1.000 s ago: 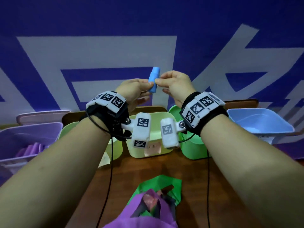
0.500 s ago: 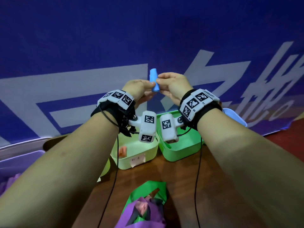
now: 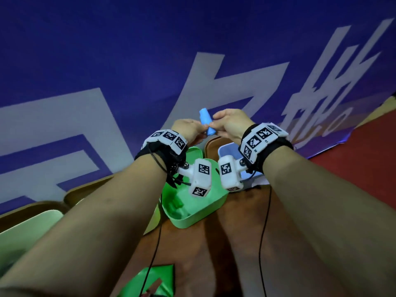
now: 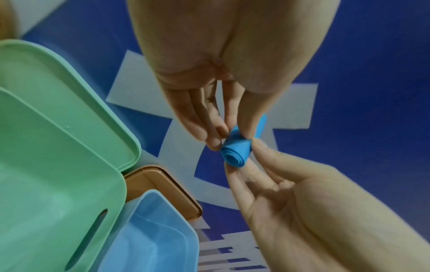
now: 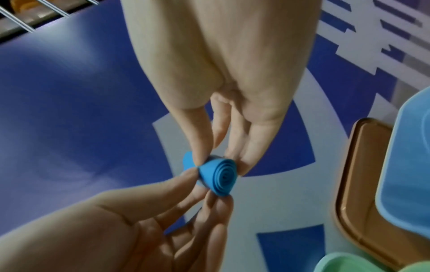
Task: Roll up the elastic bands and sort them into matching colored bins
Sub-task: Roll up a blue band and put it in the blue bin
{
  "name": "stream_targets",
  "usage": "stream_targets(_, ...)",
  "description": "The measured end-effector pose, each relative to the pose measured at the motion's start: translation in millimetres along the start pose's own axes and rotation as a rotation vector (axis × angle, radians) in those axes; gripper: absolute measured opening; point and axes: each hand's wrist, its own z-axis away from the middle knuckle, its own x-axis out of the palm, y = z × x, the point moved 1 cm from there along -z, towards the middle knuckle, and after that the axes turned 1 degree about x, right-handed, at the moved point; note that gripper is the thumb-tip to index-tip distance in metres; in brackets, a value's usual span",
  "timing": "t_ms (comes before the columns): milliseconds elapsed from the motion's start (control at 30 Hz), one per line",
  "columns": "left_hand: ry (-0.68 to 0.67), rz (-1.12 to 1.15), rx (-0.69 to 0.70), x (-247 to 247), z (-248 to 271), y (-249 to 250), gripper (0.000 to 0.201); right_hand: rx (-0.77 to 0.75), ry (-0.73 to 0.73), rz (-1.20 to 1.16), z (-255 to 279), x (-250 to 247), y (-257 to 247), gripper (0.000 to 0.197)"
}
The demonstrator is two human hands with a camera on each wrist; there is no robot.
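Note:
A blue elastic band [image 3: 205, 123], rolled into a tight tube, is held up in front of the blue wall banner. My left hand [image 3: 201, 127] pinches its lower part from the left, and my right hand [image 3: 214, 122] pinches it from the right. In the left wrist view the roll [image 4: 236, 152] shows its spiral end between my left hand's thumb and fingers [image 4: 232, 140]. The right wrist view shows the same roll [image 5: 221, 176] pinched by my right hand [image 5: 220, 163]. The blue bin [image 3: 227, 149] lies below my right wrist, partly hidden by it.
A green bin [image 3: 192, 217] holding green rolls sits under my left wrist. A brown bin [image 3: 211, 144] stands behind it, and a pale green bin [image 3: 27, 230] is at far left. A loose green band [image 3: 158, 277] lies on the wooden table near me.
Both hands, still holding the blue roll, have shifted right from above the green bins to above the blue bin. The view has swung right with them.

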Motion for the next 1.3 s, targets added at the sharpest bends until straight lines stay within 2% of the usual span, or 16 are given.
stream_targets(300, -0.094, -0.145, -0.143, 70.5, -81.9, -37.6, 0.010, 0.212, -0.028, 0.192, -82.4, -72.8, 47.8, 0.023)
stream_targets(467, -0.068, -0.226, -0.211, 91.8, -113.0, -56.9, 0.009, 0.263, -0.075, 0.188, -116.3, -90.2, 76.0, 0.025)
stream_targets(567, -0.081, -0.278, -0.217, 96.6, -124.9, -69.5, 0.012, 0.312, -0.089, 0.273, -132.6, -97.1, 99.5, 0.028)
stream_targets(633, -0.090, -0.327, -0.242, 97.0, -130.6, -76.7, 0.021, 0.351, -0.096, 0.333, -140.9, -100.0, 113.2, 0.029)
stream_targets(733, -0.080, -0.312, -0.287, 94.6, -141.4, -85.1, 0.024, 0.428, -0.118, 0.392, -152.6, -101.9, 129.3, 0.023)
stream_targets(800, -0.073, -0.295, -0.293, 92.0, -147.6, -89.1, 0.023, 0.470, -0.118, 0.427, -159.1, -103.3, 137.9, 0.015)
stream_targets(933, -0.090, -0.251, -0.275, 87.4, -156.2, -97.1, 0.019, 0.530, -0.088, 0.453, -173.2, -106.4, 157.1, 0.021)
stream_targets(1033, -0.104, -0.233, -0.268, 86.4, -161.0, -102.7, 0.017, 0.607, -0.089, 0.490, -181.6, -105.6, 169.7, 0.007)
stream_targets(1167, -0.095, -0.208, -0.260, 85.8, -164.4, -107.0, 0.017, 0.677, -0.106, 0.494, -187.6, -103.0, 179.4, 0.017)
stream_targets(1300, -0.090, -0.204, -0.249, 84.5, -166.6, -111.0, 0.017, 0.716, -0.095, 0.460, -196.3, -100.9, 186.9, 0.015)
